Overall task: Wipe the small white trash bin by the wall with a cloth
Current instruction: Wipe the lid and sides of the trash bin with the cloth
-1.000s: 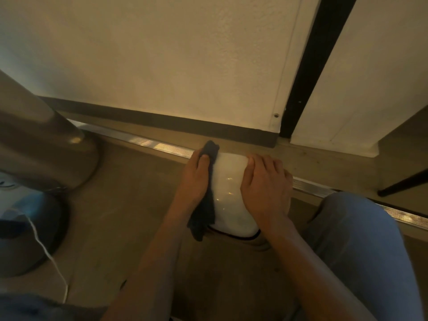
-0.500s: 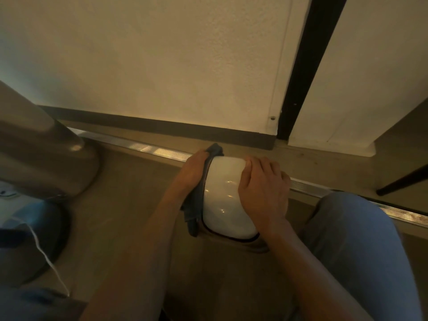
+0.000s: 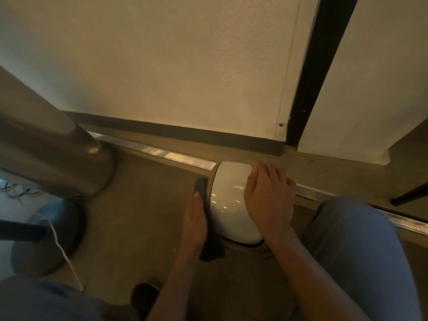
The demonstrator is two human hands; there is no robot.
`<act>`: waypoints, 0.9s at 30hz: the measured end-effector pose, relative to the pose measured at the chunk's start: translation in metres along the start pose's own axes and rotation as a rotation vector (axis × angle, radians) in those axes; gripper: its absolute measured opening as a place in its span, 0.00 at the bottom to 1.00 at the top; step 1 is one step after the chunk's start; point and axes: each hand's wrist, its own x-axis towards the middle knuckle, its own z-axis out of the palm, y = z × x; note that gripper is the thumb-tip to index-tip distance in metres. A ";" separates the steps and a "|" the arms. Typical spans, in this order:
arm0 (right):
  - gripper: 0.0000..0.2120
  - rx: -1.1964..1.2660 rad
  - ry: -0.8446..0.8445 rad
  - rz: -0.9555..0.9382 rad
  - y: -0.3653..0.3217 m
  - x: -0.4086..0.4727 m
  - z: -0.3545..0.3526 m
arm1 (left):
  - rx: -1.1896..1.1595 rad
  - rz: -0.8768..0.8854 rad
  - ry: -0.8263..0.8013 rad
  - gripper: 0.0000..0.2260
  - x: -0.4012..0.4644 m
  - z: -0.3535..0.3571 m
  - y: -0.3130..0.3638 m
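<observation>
We brace the bin with our right hand, fingers spread flat; left hand fingers press the cloth against its left side.

I note the left hand has dropped off the top of the white bin and down its left flank; a second ago its fingers reached the lid's far edge, and now it lies lower along the side. The dark cloth went with it, now pressed flat between palm and bin wall, its tail hanging toward the floor. More of the lid shows bare.
</observation>
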 end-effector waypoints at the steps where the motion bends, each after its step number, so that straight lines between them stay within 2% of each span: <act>1: 0.23 0.001 -0.002 -0.005 0.000 0.000 0.000 | 0.008 -0.021 0.006 0.07 -0.009 0.000 -0.006; 4: 0.22 -0.005 -0.003 -0.010 0.001 0.001 0.000 | -0.016 -0.088 -0.003 0.09 -0.003 0.001 -0.006; 7: 0.21 -0.007 -0.017 -0.010 0.001 0.002 0.000 | 0.141 0.003 -0.018 0.13 0.022 0.003 0.014; 10: 0.22 -0.007 -0.018 -0.007 0.001 0.001 0.000 | 0.150 0.061 -0.006 0.14 0.023 0.001 0.012; 13: 0.23 -0.004 -0.008 -0.008 0.001 0.000 0.001 | 0.028 0.013 0.109 0.11 -0.006 0.007 -0.023; 17: 0.23 -0.005 -0.003 -0.025 0.001 0.000 0.001 | 0.022 0.162 0.215 0.10 -0.028 0.014 -0.056; 21: 0.21 -0.005 -0.002 -0.033 0.003 0.001 0.000 | 0.071 0.032 0.186 0.11 -0.001 0.005 -0.033; 24: 0.22 -0.014 -0.010 -0.032 0.003 0.001 0.001 | 0.075 0.037 0.148 0.13 0.013 0.001 -0.030; 27: 0.20 -0.013 -0.012 -0.026 0.004 0.000 0.002 | 0.039 0.018 0.195 0.10 0.004 0.005 -0.054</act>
